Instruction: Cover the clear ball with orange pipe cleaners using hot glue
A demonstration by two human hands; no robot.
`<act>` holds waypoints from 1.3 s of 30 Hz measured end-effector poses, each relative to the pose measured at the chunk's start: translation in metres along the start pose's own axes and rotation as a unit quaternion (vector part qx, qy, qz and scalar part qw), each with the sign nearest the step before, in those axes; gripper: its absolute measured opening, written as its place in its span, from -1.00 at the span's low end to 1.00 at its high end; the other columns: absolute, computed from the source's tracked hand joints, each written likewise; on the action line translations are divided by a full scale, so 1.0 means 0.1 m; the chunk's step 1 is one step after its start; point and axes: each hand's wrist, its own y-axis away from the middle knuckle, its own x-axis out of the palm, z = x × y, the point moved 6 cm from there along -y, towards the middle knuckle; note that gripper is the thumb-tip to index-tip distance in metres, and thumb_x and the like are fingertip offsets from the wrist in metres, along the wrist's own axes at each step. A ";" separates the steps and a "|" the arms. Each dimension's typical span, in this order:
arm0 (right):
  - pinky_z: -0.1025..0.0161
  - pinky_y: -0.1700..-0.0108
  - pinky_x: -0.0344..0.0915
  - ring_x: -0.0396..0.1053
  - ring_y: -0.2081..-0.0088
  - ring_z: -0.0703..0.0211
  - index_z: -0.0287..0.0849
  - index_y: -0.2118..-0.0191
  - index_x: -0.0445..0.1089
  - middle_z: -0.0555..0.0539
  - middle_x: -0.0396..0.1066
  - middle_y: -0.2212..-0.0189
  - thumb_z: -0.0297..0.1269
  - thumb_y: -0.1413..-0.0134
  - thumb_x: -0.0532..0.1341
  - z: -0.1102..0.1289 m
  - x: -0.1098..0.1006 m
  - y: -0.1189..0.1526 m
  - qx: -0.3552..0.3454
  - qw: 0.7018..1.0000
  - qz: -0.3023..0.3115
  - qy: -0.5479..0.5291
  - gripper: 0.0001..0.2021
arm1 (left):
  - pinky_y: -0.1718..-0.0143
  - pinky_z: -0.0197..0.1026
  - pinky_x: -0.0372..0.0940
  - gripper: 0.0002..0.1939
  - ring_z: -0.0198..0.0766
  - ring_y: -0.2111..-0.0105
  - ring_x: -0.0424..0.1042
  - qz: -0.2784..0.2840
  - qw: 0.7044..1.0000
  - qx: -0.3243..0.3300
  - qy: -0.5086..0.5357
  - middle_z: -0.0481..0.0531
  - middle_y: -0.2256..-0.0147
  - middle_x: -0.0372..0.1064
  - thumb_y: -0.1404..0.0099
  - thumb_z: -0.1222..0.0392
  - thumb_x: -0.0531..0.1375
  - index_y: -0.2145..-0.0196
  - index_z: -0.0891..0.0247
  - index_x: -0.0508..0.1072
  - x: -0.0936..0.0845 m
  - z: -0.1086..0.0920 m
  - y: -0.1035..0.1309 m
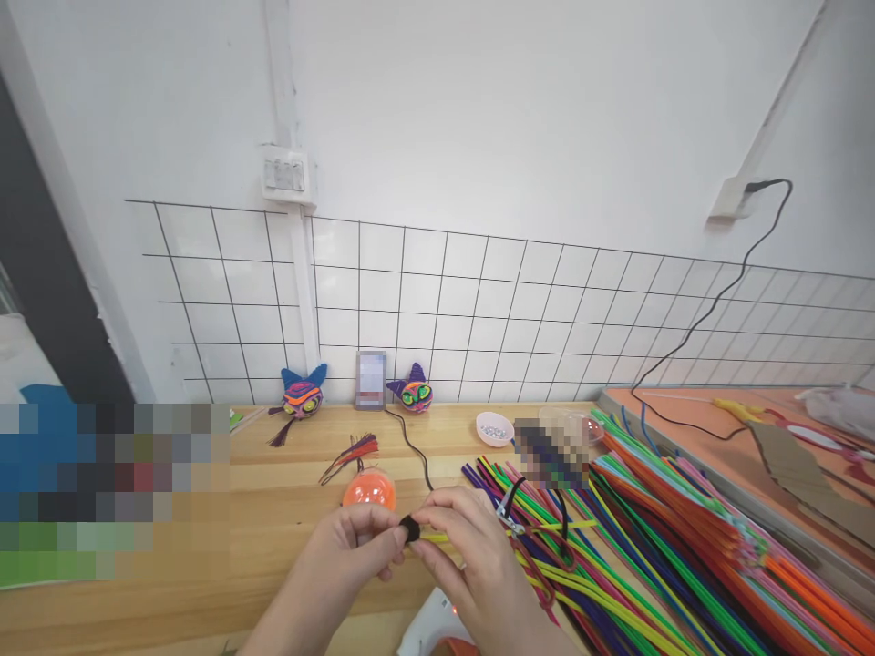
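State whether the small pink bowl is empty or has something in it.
Not empty: through the open top of the pink bowl, small pale pieces show inside.

At bottom centre, the small piece (409,528) is plain black, and the tool (432,624) below it is white with a patch of orange. The dome (369,490) left of centre is bright orange; the tassel (352,456) above it mixes dark and orange-red strands. The eared figure (303,397) at centre left has blue ears over swirling bands of pink, orange and purple; its neighbour (414,392) has purple ears and green eyes. Lower right, the fuzzy stems (656,547) stripe green, yellow, orange, rust and dark blue. The tabletop (266,510) is pale, grained wood; black lines grid the white wall (519,118).
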 end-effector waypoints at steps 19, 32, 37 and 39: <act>0.17 0.20 0.29 0.35 0.22 0.10 -0.11 0.14 0.36 -0.10 0.39 0.26 -0.35 -0.23 0.10 -0.03 0.02 0.02 0.014 1.000 -0.004 -0.003 -0.86 | 0.50 -0.30 0.17 -0.78 -0.36 0.60 0.21 0.011 1.000 -0.008 -0.021 -0.10 0.67 0.34 0.06 0.07 0.34 0.67 0.26 0.50 0.01 -0.03 0.01; 0.16 0.21 0.28 0.34 0.22 0.09 -0.11 0.14 0.34 -0.10 0.39 0.26 -0.36 -0.23 0.08 -0.03 0.01 0.03 0.007 1.000 -0.007 0.003 -0.86 | 0.49 -0.31 0.16 -0.71 -0.33 0.57 0.22 -0.019 1.000 -0.013 0.015 -0.06 0.64 0.34 -0.07 0.04 0.25 0.68 0.26 0.47 -0.01 -0.07 0.06; 0.16 0.22 0.29 0.35 0.23 0.09 -0.10 0.15 0.35 -0.10 0.39 0.27 -0.35 -0.24 0.08 -0.03 0.01 0.02 0.006 1.000 -0.009 0.003 -0.86 | 0.47 -0.30 0.19 -0.76 -0.26 0.48 0.29 -0.044 0.998 -0.016 0.035 -0.02 0.58 0.36 -0.06 0.03 0.25 0.57 0.26 0.55 -0.06 -0.10 0.07; 0.15 0.21 0.28 0.34 0.22 0.08 -0.10 0.14 0.35 -0.11 0.39 0.26 -0.33 -0.24 0.07 -0.04 0.02 0.02 0.011 1.000 -0.005 -0.003 -0.85 | 0.45 -0.30 0.20 -0.76 -0.27 0.48 0.29 -0.044 0.998 -0.015 0.032 -0.02 0.57 0.37 -0.07 0.03 0.24 0.56 0.26 0.55 -0.07 -0.10 0.08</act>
